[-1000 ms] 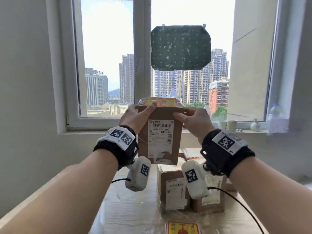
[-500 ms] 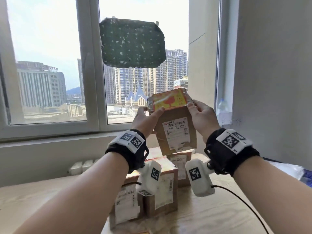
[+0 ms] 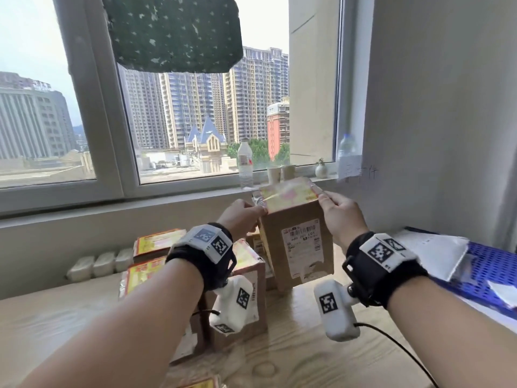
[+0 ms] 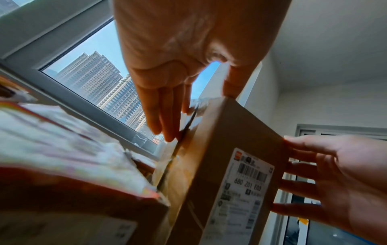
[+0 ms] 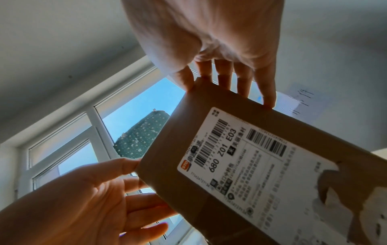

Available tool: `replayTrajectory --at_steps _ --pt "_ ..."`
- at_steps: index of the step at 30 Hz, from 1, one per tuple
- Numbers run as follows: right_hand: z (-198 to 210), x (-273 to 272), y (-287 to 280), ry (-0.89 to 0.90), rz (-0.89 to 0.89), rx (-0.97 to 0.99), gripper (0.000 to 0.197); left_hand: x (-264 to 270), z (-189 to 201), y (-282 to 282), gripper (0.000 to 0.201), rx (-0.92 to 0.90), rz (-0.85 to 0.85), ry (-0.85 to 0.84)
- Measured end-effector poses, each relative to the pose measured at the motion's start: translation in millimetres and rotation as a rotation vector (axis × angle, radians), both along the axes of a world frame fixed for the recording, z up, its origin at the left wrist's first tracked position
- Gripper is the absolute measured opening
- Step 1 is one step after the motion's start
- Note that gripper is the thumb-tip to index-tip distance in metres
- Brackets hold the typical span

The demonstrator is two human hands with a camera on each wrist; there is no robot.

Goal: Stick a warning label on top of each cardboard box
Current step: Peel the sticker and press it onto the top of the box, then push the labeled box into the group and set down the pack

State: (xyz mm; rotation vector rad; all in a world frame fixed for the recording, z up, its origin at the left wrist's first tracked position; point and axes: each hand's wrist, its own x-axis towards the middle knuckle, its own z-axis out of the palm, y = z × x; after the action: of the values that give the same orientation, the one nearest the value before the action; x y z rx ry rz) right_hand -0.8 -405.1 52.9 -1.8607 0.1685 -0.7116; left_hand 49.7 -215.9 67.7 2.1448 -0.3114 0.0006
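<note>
A tall cardboard box (image 3: 296,247) with a white shipping sticker on its front carries a yellow and red warning label (image 3: 288,194) on its top. My left hand (image 3: 240,217) grips its upper left corner, fingers down the side and thumb at the front edge. On the other side, my right hand (image 3: 340,217) grips the upper right corner the same way. The box's lower end is at the wooden table (image 3: 307,345), just right of the other boxes; whether it touches is unclear. From the wrists, the box (image 4: 226,157) (image 5: 261,165) tilts between both hands.
Several labelled boxes (image 3: 158,242) (image 3: 249,275) stand left of the held one. A loose label (image 3: 195,383) lies at the near table edge. A blue crate (image 3: 486,270) with papers sits at the right. A bottle (image 3: 244,163) and cups (image 3: 279,172) stand on the windowsill.
Both hands have brought the labelled box down from window height and rightwards to table level beside the other boxes. The grip is unchanged.
</note>
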Motion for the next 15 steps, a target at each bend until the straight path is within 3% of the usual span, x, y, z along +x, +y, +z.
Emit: replayTrajectory --at_steps 4,9,15 --pt "-37 18 2 0.072 0.001 0.077 0.032 7 -20 6 0.024 0.176 0.045 -0.019" --pt "-74 34 1 0.175 0.010 0.134 0.025 9 -36 12 0.035 0.289 0.052 0.051" --pt "-81 37 3 0.227 0.005 0.134 0.027 7 -41 20 0.027 0.299 0.009 -0.005"
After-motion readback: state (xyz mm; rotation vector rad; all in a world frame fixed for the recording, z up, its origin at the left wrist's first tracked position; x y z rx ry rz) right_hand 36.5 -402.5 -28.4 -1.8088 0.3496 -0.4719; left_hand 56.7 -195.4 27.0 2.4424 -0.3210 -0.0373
